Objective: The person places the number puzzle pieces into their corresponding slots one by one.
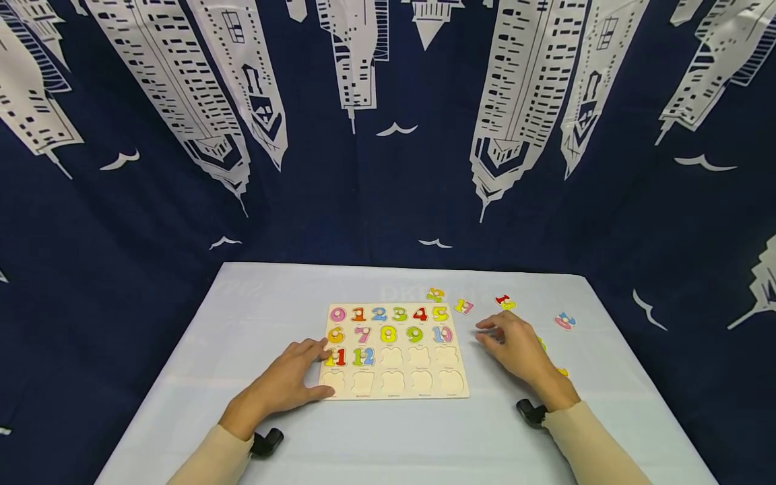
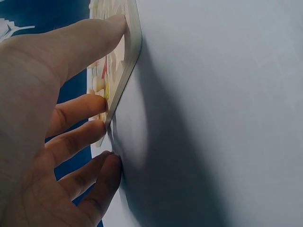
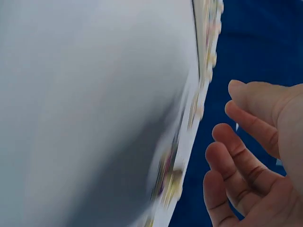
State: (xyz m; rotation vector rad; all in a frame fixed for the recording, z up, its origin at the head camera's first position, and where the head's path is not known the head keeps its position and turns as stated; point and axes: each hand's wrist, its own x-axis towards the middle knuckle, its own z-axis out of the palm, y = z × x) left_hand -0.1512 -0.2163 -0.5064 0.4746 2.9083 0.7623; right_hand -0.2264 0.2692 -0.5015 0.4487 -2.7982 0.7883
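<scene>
A wooden number puzzle board (image 1: 405, 391) lies on the white table. Colourful numbers fill its two upper rows, and 11 and 12 sit at the left of the third row; the other recesses are bare. My left hand (image 1: 287, 377) rests on the board's left edge, its thumb (image 2: 102, 38) on the near corner and fingertips by the 11. Right of the board, my right hand (image 1: 515, 347) hovers over the table, fingers loosely bent and apart from the thumb, holding nothing. A pink-and-yellow 17 piece (image 1: 463, 306) lies just beyond its fingertips.
Beyond the board lies a green-and-yellow piece (image 1: 435, 294). Farther right are a red-and-yellow piece (image 1: 505, 302) and a blue-and-pink piece (image 1: 565, 320). The right hand partly hides a yellow piece (image 1: 562, 372). A dark blue patterned cloth (image 1: 364, 202) hangs behind the table (image 1: 273, 289).
</scene>
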